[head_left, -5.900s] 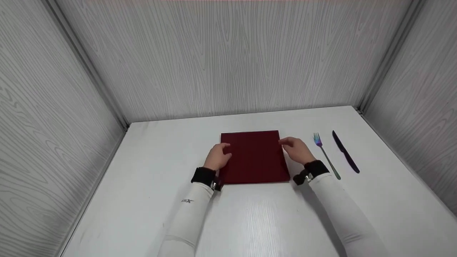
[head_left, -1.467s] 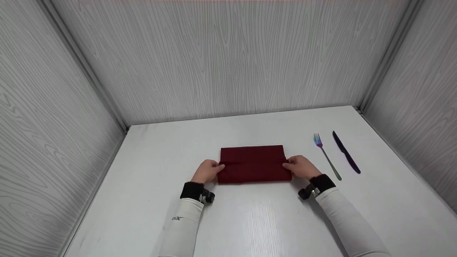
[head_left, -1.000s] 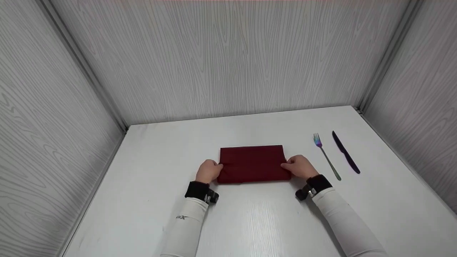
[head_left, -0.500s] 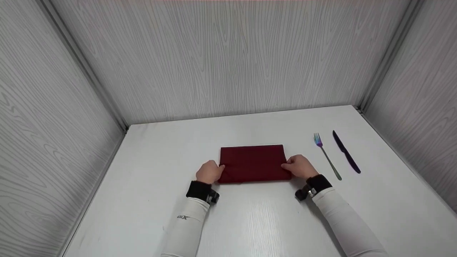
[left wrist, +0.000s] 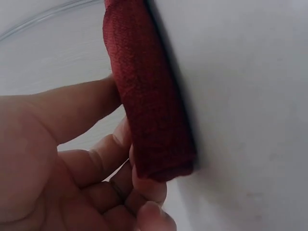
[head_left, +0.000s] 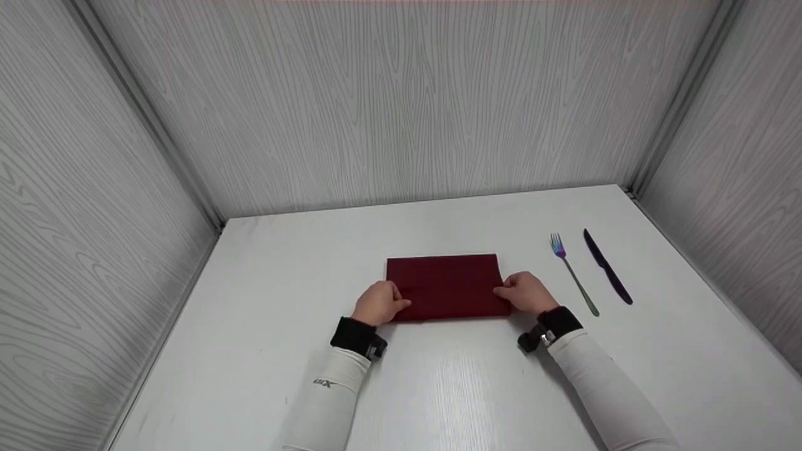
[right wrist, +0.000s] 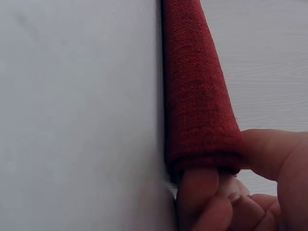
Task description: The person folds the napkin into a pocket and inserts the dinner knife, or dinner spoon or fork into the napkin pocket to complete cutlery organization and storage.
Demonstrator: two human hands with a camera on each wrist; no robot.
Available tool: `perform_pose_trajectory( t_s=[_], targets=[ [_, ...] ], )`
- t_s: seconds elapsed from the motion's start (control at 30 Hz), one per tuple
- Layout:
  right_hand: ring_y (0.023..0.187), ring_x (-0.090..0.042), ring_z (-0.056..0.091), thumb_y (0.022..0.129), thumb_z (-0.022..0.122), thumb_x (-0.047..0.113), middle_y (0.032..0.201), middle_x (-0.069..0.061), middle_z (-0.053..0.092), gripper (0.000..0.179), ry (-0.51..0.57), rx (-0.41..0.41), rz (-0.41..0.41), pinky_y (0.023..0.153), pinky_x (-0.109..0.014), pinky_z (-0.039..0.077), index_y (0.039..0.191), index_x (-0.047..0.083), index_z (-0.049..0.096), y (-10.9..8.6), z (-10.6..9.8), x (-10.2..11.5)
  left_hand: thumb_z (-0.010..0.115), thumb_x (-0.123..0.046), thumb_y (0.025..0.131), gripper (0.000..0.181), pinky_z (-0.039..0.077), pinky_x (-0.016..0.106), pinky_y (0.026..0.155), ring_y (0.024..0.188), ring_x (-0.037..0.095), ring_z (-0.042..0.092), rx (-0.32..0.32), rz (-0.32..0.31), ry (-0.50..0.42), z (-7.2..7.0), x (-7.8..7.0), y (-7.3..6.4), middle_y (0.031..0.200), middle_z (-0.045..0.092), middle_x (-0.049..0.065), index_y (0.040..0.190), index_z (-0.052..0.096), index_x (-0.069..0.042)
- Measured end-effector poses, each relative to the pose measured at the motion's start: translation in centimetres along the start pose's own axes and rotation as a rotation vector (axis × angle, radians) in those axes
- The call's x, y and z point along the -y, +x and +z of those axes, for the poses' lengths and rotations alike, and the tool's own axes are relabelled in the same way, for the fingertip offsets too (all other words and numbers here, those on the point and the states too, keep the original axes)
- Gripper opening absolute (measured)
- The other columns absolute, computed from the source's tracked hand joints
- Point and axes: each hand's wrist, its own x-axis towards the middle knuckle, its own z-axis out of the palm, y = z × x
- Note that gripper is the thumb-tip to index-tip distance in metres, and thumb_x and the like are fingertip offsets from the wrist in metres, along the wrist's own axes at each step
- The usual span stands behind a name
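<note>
A dark red cloth napkin [head_left: 448, 282], folded into a wide flat rectangle, lies mid-table in the head view. My left hand [head_left: 379, 304] is at its left end, the thumb lying over the top. From the left wrist camera, that thumb presses the thick folded edge of the napkin [left wrist: 149, 96] while the fingers [left wrist: 106, 161] curl around its end. On the opposite end, my right hand [head_left: 527, 293] pinches the right edge. The right wrist view shows the thumb on the upper face of the napkin [right wrist: 199, 96] and fingertips [right wrist: 199, 190] tucked in below its layers.
To the right of the napkin lie a rainbow-coloured fork [head_left: 573, 275] and a dark knife [head_left: 606, 266], side by side on the white table [head_left: 282, 269]. Grey wood-grain panels [head_left: 407, 106] stand behind and on both sides.
The napkin was a deeper square beneath both hands; its far edge now lies nearer and it is shallower. Lately the left hand shifts a little right over the cloth, while the right stays put.
</note>
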Motion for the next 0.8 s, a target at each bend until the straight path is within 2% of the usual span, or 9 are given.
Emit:
perform_pose_trajectory(
  t_s=[0.17, 0.3, 0.43, 0.5, 0.57, 0.63, 0.7, 0.73, 0.8],
  targets=[
    [0.058, -0.012, 0.042, 0.099, 0.069, 0.022, 0.06, 0.007, 0.042, 0.038, -0.008, -0.004, 0.005, 0.057, -0.027, 0.035, 0.067, 0.015, 0.051, 0.0, 0.0, 0.0, 0.081, -0.024, 0.094, 0.027, 0.059, 0.041, 0.079, 0.088, 0.028, 0.069, 0.022, 0.008, 0.008, 0.2, 0.1, -0.1, 0.092, 0.073, 0.014, 0.093, 0.072, 0.001],
    [0.06, -0.012, 0.047, 0.098, 0.072, 0.024, 0.063, 0.006, 0.05, 0.032, -0.034, -0.006, 0.011, 0.058, -0.027, 0.038, 0.072, 0.01, 0.06, -0.1, -0.2, 0.0, 0.083, -0.029, 0.093, 0.036, 0.059, 0.046, 0.083, 0.095, 0.033, 0.069, 0.037, -0.001, 0.025, 0.3, -0.1, -0.5, 0.099, 0.069, 0.018, 0.1, 0.07, 0.004],
    [0.06, -0.012, 0.052, 0.097, 0.075, 0.027, 0.065, 0.003, 0.058, 0.029, -0.062, 0.002, 0.031, 0.058, -0.027, 0.042, 0.078, 0.006, 0.065, -0.3, -0.6, -0.3, 0.085, -0.036, 0.09, 0.046, 0.06, 0.051, 0.082, 0.097, 0.037, 0.067, 0.037, -0.003, 0.071, 0.6, -0.4, -0.7, 0.101, 0.066, 0.021, 0.1, 0.066, 0.005],
    [0.062, -0.014, 0.053, 0.099, 0.073, 0.028, 0.069, 0.001, 0.058, 0.03, -0.067, -0.018, 0.032, 0.059, -0.028, 0.043, 0.082, 0.006, 0.062, -0.4, -0.7, -0.2, 0.086, -0.037, 0.089, 0.048, 0.06, 0.052, 0.082, 0.098, 0.038, 0.067, 0.034, -0.012, 0.082, 0.8, -0.5, -0.7, 0.102, 0.065, 0.022, 0.099, 0.065, 0.005],
    [0.066, -0.015, 0.053, 0.102, 0.069, 0.028, 0.074, -0.002, 0.058, 0.028, -0.043, -0.072, 0.022, 0.062, -0.029, 0.043, 0.088, 0.005, 0.06, -0.6, -0.6, 0.4, 0.086, -0.038, 0.089, 0.049, 0.06, 0.053, 0.083, 0.099, 0.039, 0.067, 0.032, -0.017, 0.09, 0.8, -0.6, -0.8, 0.103, 0.065, 0.023, 0.098, 0.064, 0.004],
    [0.071, -0.017, 0.054, 0.105, 0.065, 0.025, 0.08, -0.005, 0.059, 0.024, 0.029, -0.14, -0.009, 0.065, -0.029, 0.043, 0.095, 0.004, 0.059, -0.8, -0.2, 1.5, 0.086, -0.039, 0.089, 0.049, 0.06, 0.053, 0.083, 0.101, 0.04, 0.067, 0.031, -0.025, 0.097, 0.9, -0.6, -0.8, 0.105, 0.066, 0.024, 0.098, 0.063, 0.004],
    [0.075, -0.017, 0.059, 0.107, 0.061, 0.023, 0.086, -0.008, 0.063, 0.022, 0.159, -0.167, -0.057, 0.068, -0.029, 0.047, 0.103, 0.002, 0.06, -1.2, 0.6, 2.8, 0.086, -0.039, 0.089, 0.051, 0.06, 0.054, 0.084, 0.103, 0.041, 0.067, 0.03, -0.032, 0.104, 0.9, -0.7, -0.8, 0.107, 0.066, 0.025, 0.101, 0.062, 0.004],
    [0.078, -0.017, 0.061, 0.108, 0.06, 0.022, 0.09, -0.01, 0.066, 0.022, 0.24, -0.149, -0.084, 0.07, -0.029, 0.05, 0.108, 0.0, 0.061, -1.4, 1.2, 3.4, 0.086, -0.039, 0.089, 0.052, 0.06, 0.054, 0.084, 0.103, 0.041, 0.067, 0.028, -0.034, 0.107, 0.9, -0.7, -0.8, 0.108, 0.066, 0.025, 0.102, 0.062, 0.004],
    [0.086, -0.017, 0.068, 0.11, 0.058, 0.023, 0.1, -0.013, 0.071, 0.029, 0.429, -0.05, -0.126, 0.077, -0.028, 0.056, 0.119, -0.005, 0.061, -1.8, 2.6, 4.4, 0.086, -0.039, 0.088, 0.055, 0.06, 0.054, 0.085, 0.105, 0.041, 0.067, 0.026, -0.042, 0.111, 1.0, -0.7, -0.8, 0.11, 0.066, 0.027, 0.107, 0.061, 0.005]
  ],
)
